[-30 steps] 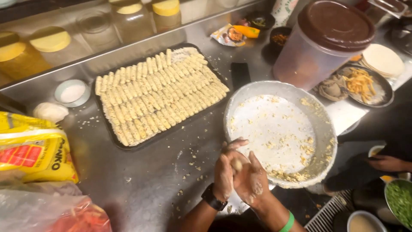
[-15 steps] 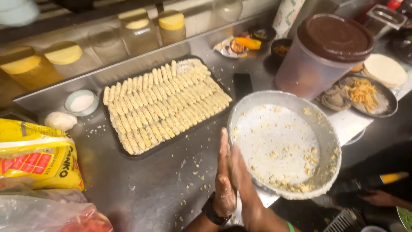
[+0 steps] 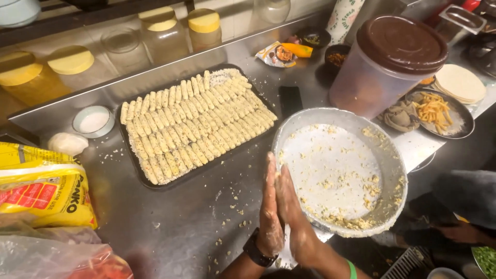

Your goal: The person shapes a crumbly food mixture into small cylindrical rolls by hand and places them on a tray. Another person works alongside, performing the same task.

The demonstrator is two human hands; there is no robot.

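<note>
We see a yellow crumb bag (image 3: 44,188) at the far left. A black tray (image 3: 155,184) of pale rolls (image 3: 196,124) sits in the middle. Our left hand (image 3: 269,209) and right hand (image 3: 292,214) press flat together, fingers straight, beside the big metal bowl (image 3: 392,170) of crumbs. We cannot tell if anything is between them.

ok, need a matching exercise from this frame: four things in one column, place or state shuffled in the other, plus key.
Things:
1. black tray
2. metal bowl
3. yellow bag
4. hands

Place or state:
A. far left on the counter
B. pressed together palm to palm, by the bowl's near rim
C. filled with rows of pale breaded sticks
D. mostly scraped out, crumbs left inside

Pairs: 1-C, 2-D, 3-A, 4-B
</note>
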